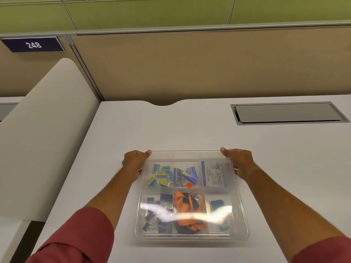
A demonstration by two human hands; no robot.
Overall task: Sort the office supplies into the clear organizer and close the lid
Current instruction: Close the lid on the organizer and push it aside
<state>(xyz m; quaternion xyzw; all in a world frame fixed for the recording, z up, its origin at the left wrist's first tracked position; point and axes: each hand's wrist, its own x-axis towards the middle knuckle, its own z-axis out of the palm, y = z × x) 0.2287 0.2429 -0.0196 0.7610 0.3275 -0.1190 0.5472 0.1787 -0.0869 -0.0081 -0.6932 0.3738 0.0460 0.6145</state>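
Note:
The clear organizer lies on the white desk right in front of me, with its clear lid lying over the top. My left hand grips the lid's far left corner, thumb on top. My right hand grips the far right corner the same way. Through the lid I see small yellow and blue staple boxes, blue packets, a white box, black binder clips, an orange lanyard and teal erasers.
A grey cable hatch is set into the desk at the back right. A tan partition wall stands behind the desk. A white rounded divider rises along the left side.

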